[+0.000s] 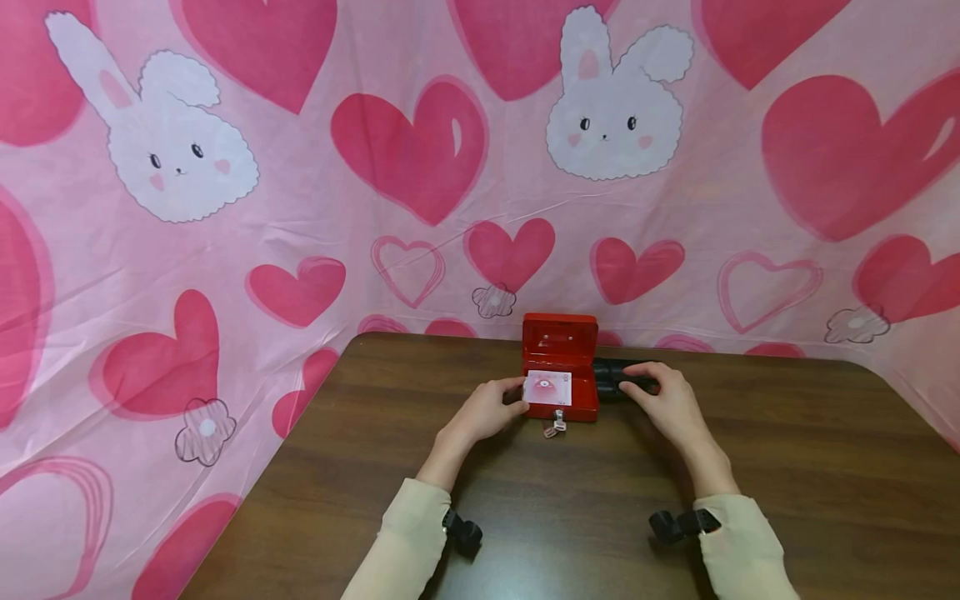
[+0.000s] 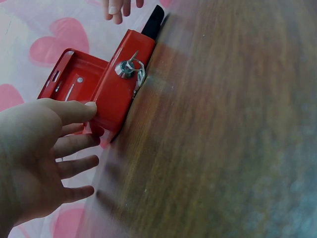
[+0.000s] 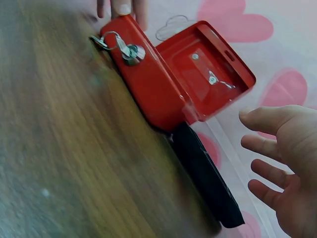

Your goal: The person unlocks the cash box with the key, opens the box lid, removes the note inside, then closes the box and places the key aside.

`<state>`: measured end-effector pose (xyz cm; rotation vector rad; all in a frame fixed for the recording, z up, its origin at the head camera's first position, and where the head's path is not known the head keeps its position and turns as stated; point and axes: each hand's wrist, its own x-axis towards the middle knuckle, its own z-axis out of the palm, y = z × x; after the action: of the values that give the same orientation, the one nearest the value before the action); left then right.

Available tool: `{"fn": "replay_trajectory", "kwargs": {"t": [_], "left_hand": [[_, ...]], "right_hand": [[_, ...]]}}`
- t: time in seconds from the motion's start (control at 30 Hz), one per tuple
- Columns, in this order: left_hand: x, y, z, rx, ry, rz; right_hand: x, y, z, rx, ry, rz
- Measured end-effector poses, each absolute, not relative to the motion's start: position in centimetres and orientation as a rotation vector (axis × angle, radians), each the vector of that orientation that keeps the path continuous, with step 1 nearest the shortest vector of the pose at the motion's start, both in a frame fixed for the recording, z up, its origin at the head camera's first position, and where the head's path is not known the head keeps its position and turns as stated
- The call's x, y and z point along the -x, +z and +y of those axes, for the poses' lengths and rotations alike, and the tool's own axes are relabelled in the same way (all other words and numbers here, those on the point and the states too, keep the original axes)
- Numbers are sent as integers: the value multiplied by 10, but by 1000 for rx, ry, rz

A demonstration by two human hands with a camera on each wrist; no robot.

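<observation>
The box (image 1: 581, 413) sat near the far edge of the bench (image 1: 525, 517), red, with its lid (image 1: 560, 337) raised at the far side. A pink note (image 1: 549, 390) lay flat over the left part of the box's opening. On the near wall was a silver lock (image 2: 125, 69), with keys (image 2: 140, 77) on a ring hanging from it.

The left hand (image 1: 483, 410) was at the box's left end. Its thumb touched the near wall close to the left corner, and the other fingers were relaxed and spread, the index finger beside the left wall; the hand was open rather than gripping.

Just right of the box lay a black case (image 1: 611, 375), its left end close against the red side. The right hand (image 1: 671, 407) was above the case's right end, open, thumb and fingers apart and holding nothing. The right-wrist view showed a gap between those fingers and the case.

Each wrist wore 1 black camera (image 1: 467, 533), at the edge of a pale sleeve (image 1: 412, 533). Behind the bench hung a pink cloth (image 1: 405, 50) printed with hearts, flowers and 2 white rabbits, 1 at left (image 1: 180, 158) and 1 right of centre.
</observation>
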<state>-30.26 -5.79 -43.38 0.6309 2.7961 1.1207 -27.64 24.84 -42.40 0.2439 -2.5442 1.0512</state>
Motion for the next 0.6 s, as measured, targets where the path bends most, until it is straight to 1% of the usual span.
{"fn": "replay_trajectory", "kwargs": {"t": [0.6], "left_hand": [[303, -434, -58, -618, 1130, 2777]], "right_hand": [[279, -429, 220, -330, 975, -2583]]}}
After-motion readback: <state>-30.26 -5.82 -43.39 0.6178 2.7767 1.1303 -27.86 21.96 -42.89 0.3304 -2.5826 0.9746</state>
